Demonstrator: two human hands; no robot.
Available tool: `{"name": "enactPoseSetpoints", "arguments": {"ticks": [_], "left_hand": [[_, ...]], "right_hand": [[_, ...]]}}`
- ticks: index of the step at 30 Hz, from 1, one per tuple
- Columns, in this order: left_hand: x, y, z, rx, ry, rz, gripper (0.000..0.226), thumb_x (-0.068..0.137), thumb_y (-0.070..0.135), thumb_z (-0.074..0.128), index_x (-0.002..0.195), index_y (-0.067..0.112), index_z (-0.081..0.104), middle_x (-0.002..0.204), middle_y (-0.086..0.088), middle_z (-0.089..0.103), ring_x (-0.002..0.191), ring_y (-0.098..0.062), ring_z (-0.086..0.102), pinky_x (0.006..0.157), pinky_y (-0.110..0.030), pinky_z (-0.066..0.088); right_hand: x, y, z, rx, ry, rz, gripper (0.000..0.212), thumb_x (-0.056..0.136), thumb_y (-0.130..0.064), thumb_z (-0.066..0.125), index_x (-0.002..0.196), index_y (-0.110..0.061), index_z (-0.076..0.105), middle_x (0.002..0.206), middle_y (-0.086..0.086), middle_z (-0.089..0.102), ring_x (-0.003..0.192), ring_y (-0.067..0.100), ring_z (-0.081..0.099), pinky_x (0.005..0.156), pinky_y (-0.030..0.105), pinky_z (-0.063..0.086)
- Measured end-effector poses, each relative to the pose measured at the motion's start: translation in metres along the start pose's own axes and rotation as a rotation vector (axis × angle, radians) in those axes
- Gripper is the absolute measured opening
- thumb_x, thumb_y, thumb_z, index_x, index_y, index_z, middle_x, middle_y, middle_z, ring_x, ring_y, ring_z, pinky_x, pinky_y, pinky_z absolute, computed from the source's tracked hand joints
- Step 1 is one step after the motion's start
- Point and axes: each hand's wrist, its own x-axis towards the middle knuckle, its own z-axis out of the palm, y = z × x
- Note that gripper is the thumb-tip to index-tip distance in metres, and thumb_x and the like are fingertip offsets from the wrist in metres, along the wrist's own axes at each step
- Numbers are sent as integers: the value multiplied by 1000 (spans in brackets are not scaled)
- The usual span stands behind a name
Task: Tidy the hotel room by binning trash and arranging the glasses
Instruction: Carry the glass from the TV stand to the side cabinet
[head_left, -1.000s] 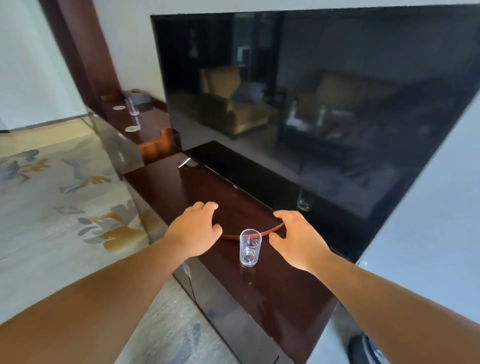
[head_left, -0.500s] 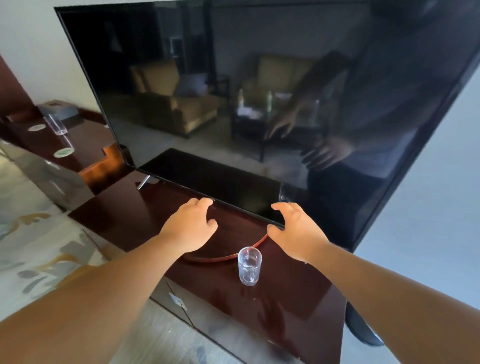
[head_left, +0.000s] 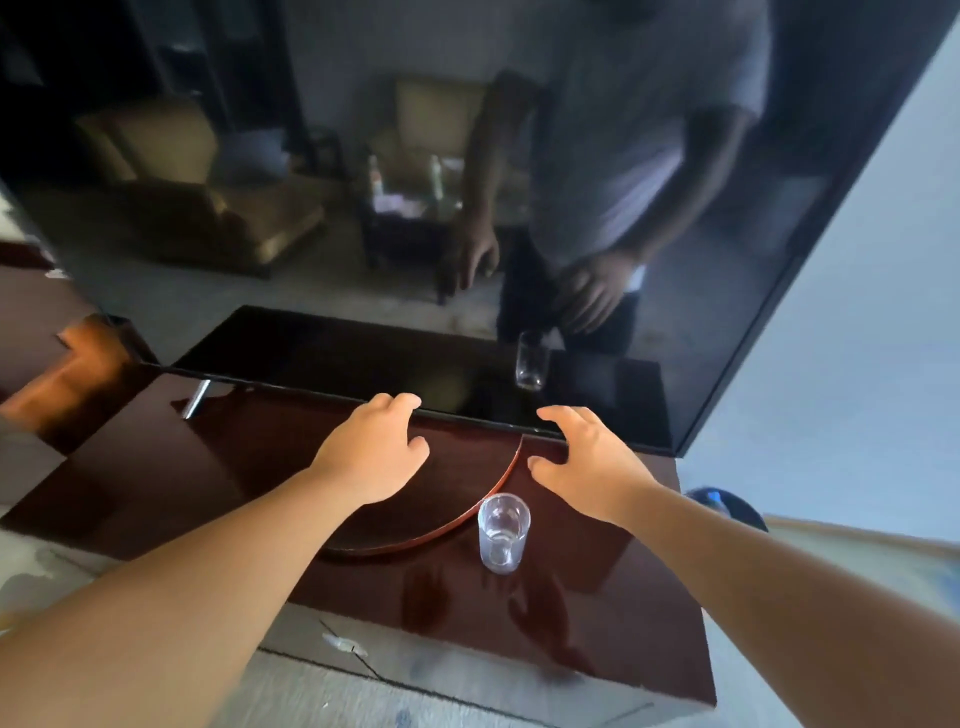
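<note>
A clear drinking glass (head_left: 503, 532) stands upright on the glossy dark-wood TV cabinet (head_left: 613, 613), just outside the rim of a round dark-red tray (head_left: 457, 525). Over the tray hovers my left hand (head_left: 371, 452), fingers loosely curled, holding nothing. My right hand (head_left: 584, 462) is beside the tray's right edge, fingers spread, also holding nothing. Both hands reach toward the bottom edge of the TV. The glass lies between and nearer than the two hands, untouched.
A large black TV (head_left: 467, 182) fills the back, its lower edge just beyond my fingertips; its metal foot (head_left: 196, 399) stands at left. A dark bin (head_left: 727, 506) sits on the floor past the cabinet's right end. Carpet lies in front.
The view has swung right and closer to the TV. Both hands stay over the tray area, my right hand's fingers now more spread. The glass has not moved.
</note>
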Motion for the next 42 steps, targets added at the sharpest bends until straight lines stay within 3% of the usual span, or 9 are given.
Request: {"name": "enactPoseSetpoints", "arguments": {"ticks": [5,15,20,26,34,38,42], "left_hand": [[3,-24,22,16,-126,142,51,92,33,46,141,23,37,142,-3,43,129,-25,43,99,-42,42],[-6,-45,66,-65,-237,208,51,91,30,47,140,23,38,138,-3,46,124,-25,48,95,-41,44],[-4,-55,86,-51,-253,204,50,93,31,46,141,23,35,141,-2,44,124,-24,47,94,-40,44],[-6,-69,97,-52,-238,152,50,93,32,47,141,23,35,140,-2,44,122,-25,48,94,-41,45],[-14,-85,98,-44,-228,116,50,92,31,47,140,22,37,139,-3,45,121,-25,49,92,-41,46],[-17,-83,85,-57,-204,103,49,92,32,47,140,22,37,138,-3,46,120,-25,49,91,-40,46],[-26,-84,59,-59,-160,79,50,93,33,47,141,23,35,139,-2,44,124,-24,46,93,-39,45]], "right_hand": [[-23,-6,44,41,57,147,69,84,-44,66,144,-30,36,147,-7,37,124,15,50,95,26,43],[-43,16,115,228,100,364,100,72,-48,79,151,-31,20,154,-2,32,134,17,43,105,34,41],[-40,36,162,371,104,405,110,61,-54,82,150,-34,19,151,-10,33,134,10,40,108,32,39],[-18,38,192,576,194,394,84,65,-34,87,133,-34,38,122,-17,55,106,3,57,89,18,42],[-11,30,188,630,238,433,57,73,-29,82,117,-32,48,103,-18,61,90,6,63,59,14,46],[-14,19,177,592,229,385,54,73,-31,82,113,-35,46,100,-20,60,93,4,60,74,21,49],[-14,-13,160,557,170,275,57,72,-33,82,116,-33,47,105,-16,62,95,6,62,76,23,52]]}}
